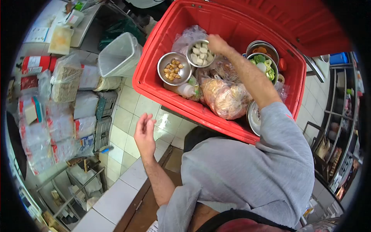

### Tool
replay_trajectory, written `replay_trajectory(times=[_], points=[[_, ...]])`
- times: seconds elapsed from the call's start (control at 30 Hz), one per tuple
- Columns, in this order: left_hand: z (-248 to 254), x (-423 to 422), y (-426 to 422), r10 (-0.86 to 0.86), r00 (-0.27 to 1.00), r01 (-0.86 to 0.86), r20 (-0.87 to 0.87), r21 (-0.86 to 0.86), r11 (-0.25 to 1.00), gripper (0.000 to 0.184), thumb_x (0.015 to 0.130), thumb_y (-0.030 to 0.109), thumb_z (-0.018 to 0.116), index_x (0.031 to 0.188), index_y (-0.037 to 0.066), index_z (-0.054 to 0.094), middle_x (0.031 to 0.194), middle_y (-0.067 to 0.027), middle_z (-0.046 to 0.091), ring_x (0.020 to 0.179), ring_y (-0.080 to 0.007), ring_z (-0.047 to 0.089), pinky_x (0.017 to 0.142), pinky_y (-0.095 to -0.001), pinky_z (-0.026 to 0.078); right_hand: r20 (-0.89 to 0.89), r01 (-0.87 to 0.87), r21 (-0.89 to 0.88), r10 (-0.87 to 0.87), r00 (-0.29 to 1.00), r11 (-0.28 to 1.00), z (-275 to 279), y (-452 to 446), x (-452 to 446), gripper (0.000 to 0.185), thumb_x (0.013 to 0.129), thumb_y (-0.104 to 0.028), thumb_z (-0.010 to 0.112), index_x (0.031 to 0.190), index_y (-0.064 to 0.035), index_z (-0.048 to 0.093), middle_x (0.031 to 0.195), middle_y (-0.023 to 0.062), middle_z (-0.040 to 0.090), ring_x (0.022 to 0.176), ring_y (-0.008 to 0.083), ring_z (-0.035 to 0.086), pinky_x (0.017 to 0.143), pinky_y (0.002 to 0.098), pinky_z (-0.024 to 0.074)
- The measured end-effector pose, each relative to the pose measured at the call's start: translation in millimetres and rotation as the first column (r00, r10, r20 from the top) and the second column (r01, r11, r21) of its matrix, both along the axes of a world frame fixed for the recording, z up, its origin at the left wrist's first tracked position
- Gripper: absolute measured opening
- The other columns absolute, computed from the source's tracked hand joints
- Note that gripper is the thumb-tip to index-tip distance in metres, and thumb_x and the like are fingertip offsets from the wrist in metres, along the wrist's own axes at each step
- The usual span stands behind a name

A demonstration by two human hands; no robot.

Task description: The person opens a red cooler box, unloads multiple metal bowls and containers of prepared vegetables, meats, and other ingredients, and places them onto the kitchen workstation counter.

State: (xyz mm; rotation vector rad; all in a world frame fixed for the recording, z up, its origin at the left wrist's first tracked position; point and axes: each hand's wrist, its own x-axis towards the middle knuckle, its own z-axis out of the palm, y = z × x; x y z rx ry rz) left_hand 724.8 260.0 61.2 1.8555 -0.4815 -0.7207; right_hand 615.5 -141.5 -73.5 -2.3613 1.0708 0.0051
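My right hand (219,43) reaches into a red cooler box (148,73). Its fingers close at the right rim of a metal bowl (189,58) of pale white chunks (201,53); the fingertips are partly hidden. Beside that bowl, to the left, is another metal bowl (186,73) with small browned pieces (173,70). Below my right forearm lies a clear plastic bag of pale food (226,98). A bowl of broccoli and other vegetables (263,63) stands right of the forearm. My left hand (145,133) hangs outside the box, fingers loosely apart, holding nothing.
The red lid (286,23) stands raised behind the box. A translucent bin (119,56) is on the tiled floor (133,102) at left. Stacked plastic-wrapped packages (58,127) fill the far left. A metal shelf rack (336,116) stands on the right.
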Motion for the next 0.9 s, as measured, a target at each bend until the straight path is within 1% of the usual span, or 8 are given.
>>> replay_trajectory(times=[0.27, 0.33, 0.47, 0.6, 0.63, 0.67, 0.7, 0.9], points=[[-2.1, 36.3, -115.7, -0.279, 0.960, 0.265, 0.006, -0.336, 0.904, 0.051, 0.087, 0.020, 0.053, 0.130, 0.001, 0.031, 0.127, -0.0142, 0.041, 0.108, -0.0220, 0.048, 0.085, -0.0330, 0.044, 0.282, -0.067, -0.047, 0.078, 0.956, 0.997, 147.2, 43.8, 14.5, 0.021, 0.067, -0.006, 0.054, 0.087, -0.0017, 0.060, 0.081, 0.0188, 0.061, 0.077, 0.0302, 0.061, 0.068, 0.0384, 0.0482], [-0.4, 45.7, -128.7, -0.337, 0.894, 0.170, -0.295, -0.471, 0.866, 0.067, 0.082, 0.024, 0.060, 0.134, 0.003, 0.023, 0.134, -0.0155, 0.029, 0.115, -0.0260, 0.040, 0.089, -0.0368, 0.040, 0.357, -0.112, -0.012, 0.108, 0.928, 0.994, 152.6, 68.7, 28.2, 0.021, 0.067, -0.006, 0.055, 0.087, -0.0013, 0.060, 0.081, 0.0184, 0.061, 0.076, 0.0301, 0.061, 0.068, 0.0367, 0.0481], [-19.6, 78.2, -132.8, -0.437, 0.842, 0.248, -0.318, -0.491, 0.835, 0.055, 0.080, 0.013, 0.057, 0.128, 0.000, 0.033, 0.123, -0.0129, 0.044, 0.112, -0.0210, 0.044, 0.094, -0.0325, 0.035, 0.403, -0.063, 0.170, -0.011, 0.915, 0.983, 151.8, 121.9, 55.0, 0.024, 0.070, -0.007, 0.055, 0.092, -0.0010, 0.061, 0.079, 0.0173, 0.062, 0.073, 0.0218, 0.062, 0.067, 0.0330, 0.0480], [-16.5, 108.2, -104.9, -0.280, 0.820, 0.059, -0.499, -0.413, 0.909, 0.050, 0.079, 0.007, 0.052, 0.125, -0.004, 0.036, 0.121, -0.0147, 0.046, 0.110, -0.0232, 0.047, 0.094, -0.0349, 0.036, 0.487, -0.207, 0.833, -0.502, 0.714, 0.513, 110.9, 122.5, 69.9, 0.044, 0.079, -0.029, 0.062, 0.108, 0.0035, 0.052, 0.093, 0.0162, 0.061, 0.078, 0.0266, 0.059, 0.070, 0.0356, 0.0477], [-14.0, 115.2, -96.8, -0.248, 0.820, 0.017, -0.516, -0.410, 0.912, 0.050, 0.078, 0.008, 0.052, 0.124, -0.005, 0.036, 0.122, -0.0156, 0.045, 0.110, -0.0242, 0.047, 0.094, -0.0356, 0.037, 0.484, -0.194, 0.834, -0.516, 0.707, 0.517, 64.8, 112.0, 74.4, 0.044, 0.079, -0.029, 0.062, 0.108, 0.0035, 0.052, 0.093, 0.0162, 0.061, 0.078, 0.0266, 0.059, 0.070, 0.0356, 0.0477], [-11.9, 125.0, -88.7, -0.234, 0.800, -0.006, -0.553, -0.397, 0.918, 0.051, 0.078, 0.009, 0.051, 0.124, -0.006, 0.035, 0.121, -0.0163, 0.046, 0.110, -0.0250, 0.047, 0.094, -0.0361, 0.037, 0.553, 0.091, 0.457, -0.363, 0.750, 0.885, 7.2, 99.5, 79.9, 0.047, 0.078, -0.031, 0.062, 0.109, 0.0023, 0.051, 0.096, 0.0185, 0.059, 0.081, 0.0309, 0.059, 0.073, 0.0375, 0.0477], [-10.0, 134.2, -80.3, -0.216, 0.778, -0.031, -0.590, -0.380, 0.924, 0.052, 0.078, 0.011, 0.051, 0.124, -0.006, 0.035, 0.121, -0.0169, 0.046, 0.109, -0.0258, 0.048, 0.094, -0.0365, 0.038, 0.514, 0.301, -0.096, -0.212, 0.831, 0.949, -35.2, 95.9, 82.0, 0.050, 0.077, -0.034, 0.062, 0.111, 0.0012, 0.049, 0.099, 0.0208, 0.058, 0.084, 0.0351, 0.059, 0.075, 0.0395, 0.0478], [-2.9, 164.8, -55.4, -0.128, 0.854, -0.083, -0.503, -0.375, 0.923, 0.054, 0.078, 0.015, 0.052, 0.125, -0.006, 0.035, 0.122, -0.0184, 0.044, 0.111, -0.0280, 0.047, 0.095, -0.0389, 0.037, 0.096, 0.398, 0.377, -0.463, 0.881, 0.836, -67.3, 110.0, 70.9, 0.039, 0.074, -0.018, 0.058, 0.107, 0.0010, 0.051, 0.098, 0.0263, 0.057, 0.096, 0.0356, 0.055, 0.083, 0.0390, 0.0440]])
